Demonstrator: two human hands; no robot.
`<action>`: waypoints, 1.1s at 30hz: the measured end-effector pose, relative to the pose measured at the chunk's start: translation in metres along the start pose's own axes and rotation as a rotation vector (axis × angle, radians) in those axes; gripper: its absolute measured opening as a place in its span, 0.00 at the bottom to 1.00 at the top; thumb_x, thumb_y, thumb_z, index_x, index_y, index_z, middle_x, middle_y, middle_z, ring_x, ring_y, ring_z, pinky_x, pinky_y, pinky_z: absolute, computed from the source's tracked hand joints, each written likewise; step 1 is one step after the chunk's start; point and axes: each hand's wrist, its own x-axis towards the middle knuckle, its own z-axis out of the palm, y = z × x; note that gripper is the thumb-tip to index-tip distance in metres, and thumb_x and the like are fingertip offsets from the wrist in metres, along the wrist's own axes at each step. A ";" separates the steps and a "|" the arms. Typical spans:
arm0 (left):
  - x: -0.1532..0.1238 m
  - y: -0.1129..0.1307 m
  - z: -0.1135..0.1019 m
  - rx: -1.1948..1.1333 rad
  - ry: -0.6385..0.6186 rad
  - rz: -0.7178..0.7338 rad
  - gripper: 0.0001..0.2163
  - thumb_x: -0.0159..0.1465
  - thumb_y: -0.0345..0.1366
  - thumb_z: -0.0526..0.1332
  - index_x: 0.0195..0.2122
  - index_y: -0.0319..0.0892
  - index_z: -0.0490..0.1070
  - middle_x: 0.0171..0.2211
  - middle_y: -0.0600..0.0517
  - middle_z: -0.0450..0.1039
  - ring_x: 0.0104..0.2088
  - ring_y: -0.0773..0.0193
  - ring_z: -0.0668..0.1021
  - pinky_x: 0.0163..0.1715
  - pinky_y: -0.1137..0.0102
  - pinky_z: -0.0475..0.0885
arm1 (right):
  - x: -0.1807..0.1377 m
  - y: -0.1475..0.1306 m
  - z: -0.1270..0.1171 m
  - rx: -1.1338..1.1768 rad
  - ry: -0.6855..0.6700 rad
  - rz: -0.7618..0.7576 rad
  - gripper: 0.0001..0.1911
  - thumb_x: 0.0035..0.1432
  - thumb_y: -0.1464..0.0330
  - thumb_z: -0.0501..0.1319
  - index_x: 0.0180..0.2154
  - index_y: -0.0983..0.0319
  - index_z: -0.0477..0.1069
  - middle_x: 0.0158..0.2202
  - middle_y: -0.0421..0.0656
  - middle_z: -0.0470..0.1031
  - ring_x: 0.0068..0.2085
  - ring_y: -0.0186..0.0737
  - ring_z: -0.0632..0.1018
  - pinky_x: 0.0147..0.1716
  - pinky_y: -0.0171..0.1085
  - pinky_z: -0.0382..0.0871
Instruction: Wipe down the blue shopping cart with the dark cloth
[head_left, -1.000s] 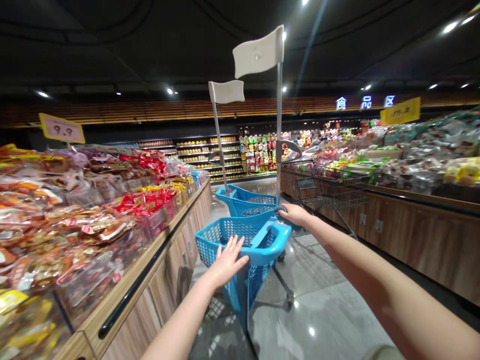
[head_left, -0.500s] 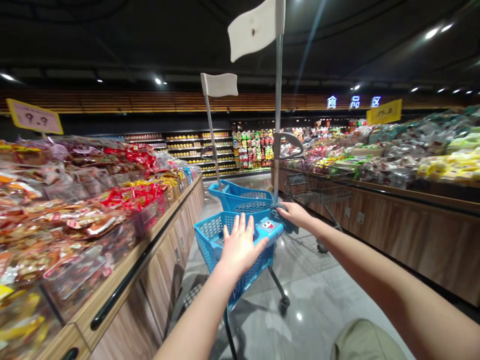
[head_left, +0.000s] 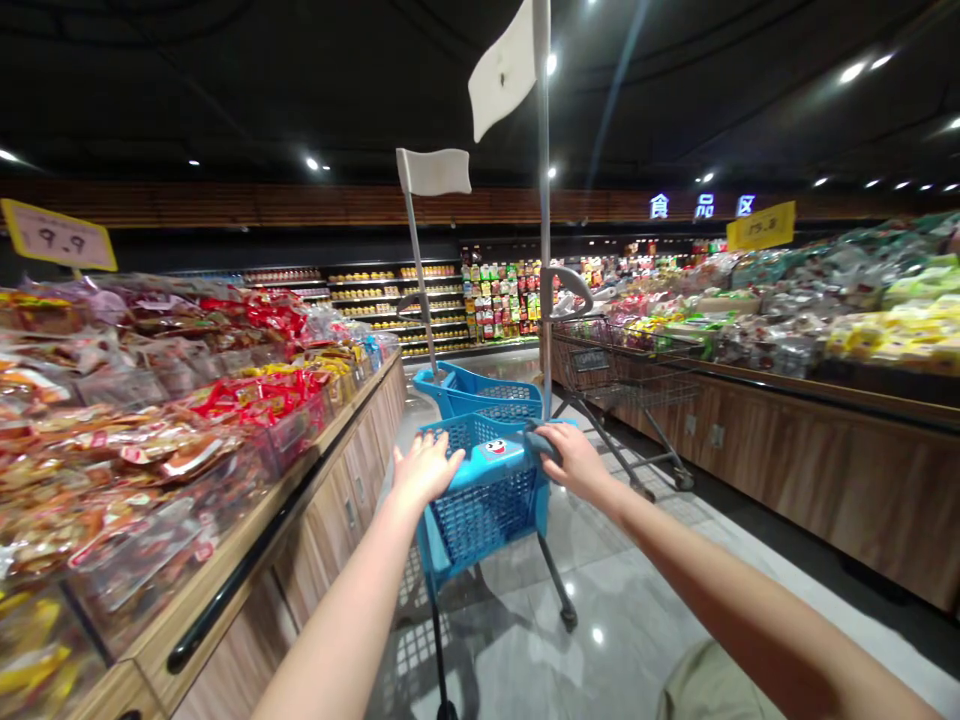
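A small blue shopping cart [head_left: 480,500] with lattice sides and a smiling-face sticker on its handle [head_left: 495,450] stands in front of me. My left hand [head_left: 426,468] lies on the left end of the handle, fingers spread and palm down. At the handle's right end, my right hand [head_left: 574,460] is closed around a dark grey-blue cloth [head_left: 541,445]. That cloth rests against the handle near the foot of a tall grey pole [head_left: 546,220], which carries a white flag [head_left: 504,75]. The undersides of both hands are hidden.
A second blue cart [head_left: 480,390] with a white flag [head_left: 435,172] stands just ahead. To the right is a dark metal shopping cart [head_left: 592,360]. Wood-fronted counters heaped with packaged food line the aisle, the left counter [head_left: 300,530] close by.
My left hand has moved left and down onto the handle from above the cart. The near cart has turned so its handle side faces me more squarely. The right hand still grips the cloth.
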 end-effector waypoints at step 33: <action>0.011 -0.078 -0.006 0.011 -0.036 0.102 0.32 0.62 0.46 0.49 0.68 0.45 0.49 0.70 0.45 0.44 0.69 0.50 0.49 0.62 0.44 0.52 | 0.017 -0.037 0.000 -0.159 -0.148 -0.131 0.23 0.60 0.57 0.57 0.53 0.62 0.67 0.44 0.49 0.77 0.45 0.47 0.77 0.45 0.40 0.66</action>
